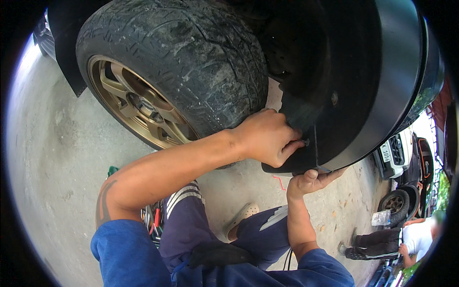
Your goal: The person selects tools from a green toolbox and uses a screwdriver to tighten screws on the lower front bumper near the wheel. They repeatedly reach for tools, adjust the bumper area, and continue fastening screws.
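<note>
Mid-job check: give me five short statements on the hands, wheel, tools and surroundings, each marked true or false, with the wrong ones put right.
1. The left hand has its fingers pinched together at a small fastener on the black wheel-arch liner. True.
2. The right hand lies on top of the tyre. False: the right hand is at the lower edge of the dark bumper.
3. The wheel has a bronze-coloured spoked rim. True.
4. The left hand holds a red-handled tool. False: the red-handled tool lies beside the wearer's left leg.
5. A person in a white shirt is at the lower right of the view. True.
</note>
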Demonstrator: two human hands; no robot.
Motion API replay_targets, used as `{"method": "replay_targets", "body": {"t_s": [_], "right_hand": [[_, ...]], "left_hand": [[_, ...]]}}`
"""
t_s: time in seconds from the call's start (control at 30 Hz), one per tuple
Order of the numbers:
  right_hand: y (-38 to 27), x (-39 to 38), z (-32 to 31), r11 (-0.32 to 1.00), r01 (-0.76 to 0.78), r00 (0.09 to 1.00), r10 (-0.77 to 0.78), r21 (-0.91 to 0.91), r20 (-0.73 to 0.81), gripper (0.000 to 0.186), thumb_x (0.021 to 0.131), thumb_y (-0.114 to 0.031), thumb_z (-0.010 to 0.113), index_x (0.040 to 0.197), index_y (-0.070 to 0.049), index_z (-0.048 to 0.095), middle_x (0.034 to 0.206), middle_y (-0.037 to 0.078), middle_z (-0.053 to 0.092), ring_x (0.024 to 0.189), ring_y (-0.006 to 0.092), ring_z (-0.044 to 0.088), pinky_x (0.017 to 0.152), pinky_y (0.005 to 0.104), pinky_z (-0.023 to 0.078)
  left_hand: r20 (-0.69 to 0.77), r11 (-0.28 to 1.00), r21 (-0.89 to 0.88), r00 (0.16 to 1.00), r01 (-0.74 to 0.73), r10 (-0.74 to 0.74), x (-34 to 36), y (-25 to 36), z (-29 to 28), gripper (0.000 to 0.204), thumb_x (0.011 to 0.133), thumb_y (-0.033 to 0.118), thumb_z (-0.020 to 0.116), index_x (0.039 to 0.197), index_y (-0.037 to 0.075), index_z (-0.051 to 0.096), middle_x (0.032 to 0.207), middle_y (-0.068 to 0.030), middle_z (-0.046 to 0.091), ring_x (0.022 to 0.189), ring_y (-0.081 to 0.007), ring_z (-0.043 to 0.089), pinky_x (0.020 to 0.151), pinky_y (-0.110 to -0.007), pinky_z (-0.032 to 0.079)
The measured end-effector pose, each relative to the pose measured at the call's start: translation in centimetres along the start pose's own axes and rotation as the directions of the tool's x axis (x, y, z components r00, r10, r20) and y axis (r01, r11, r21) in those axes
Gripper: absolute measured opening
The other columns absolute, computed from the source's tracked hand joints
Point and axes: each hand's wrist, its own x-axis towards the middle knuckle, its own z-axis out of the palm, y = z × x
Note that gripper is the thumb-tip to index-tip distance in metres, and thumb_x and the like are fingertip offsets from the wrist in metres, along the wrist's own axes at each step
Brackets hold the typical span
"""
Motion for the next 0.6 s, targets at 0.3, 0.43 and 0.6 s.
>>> {"method": "replay_targets", "body": {"t_s": [0.3,0.43,0.6], "right_hand": [[-0.4,0.5,0.2,0.999,0.028,0.999,-0.027,-0.018,0.022,0.135,0.083,-0.077,0.075,0.168,0.002,0.008,0.173,0.021,0.018,0.158,0.0351,0.026,0.127,0.0521,0.026],[-0.6,0.5,0.2,0.999,0.02,1.0,-0.02,-0.031,0.012,0.135,0.083,-0.079,0.074,0.168,0.002,0.008,0.173,0.021,0.018,0.158,0.0343,0.025,0.127,0.0518,0.026],[-0.3,0.3,-0.1,0.999,0.029,0.999,-0.029,-0.04,0.019,0.133,0.084,-0.079,0.073,0.169,0.001,0.008,0.173,0.021,0.017,0.158,0.0334,0.025,0.127,0.0511,0.025]], "left_hand": [[-0.058,0.998,0.063,0.998,-0.011,0.015,-0.3,0.7,-0.3,0.017,0.088,0.024,0.076,0.085,0.007,0.078,0.066,-0.0134,0.07,0.057,-0.0315,0.069,0.054,-0.043,0.052],[0.188,0.812,-0.366,0.891,0.454,-0.413,1.3,0.4,-1.6,0.017,0.086,0.019,0.074,0.089,0.004,0.08,0.066,-0.0117,0.069,0.058,-0.0177,0.065,0.057,-0.039,0.049],[0.727,0.197,-0.541,0.572,0.818,-0.379,2.7,-0.3,-2.5,0.022,0.097,0.021,0.067,0.093,0.002,0.079,0.072,-0.0031,0.064,0.053,-0.0101,0.045,0.048,-0.03,0.037]]}}
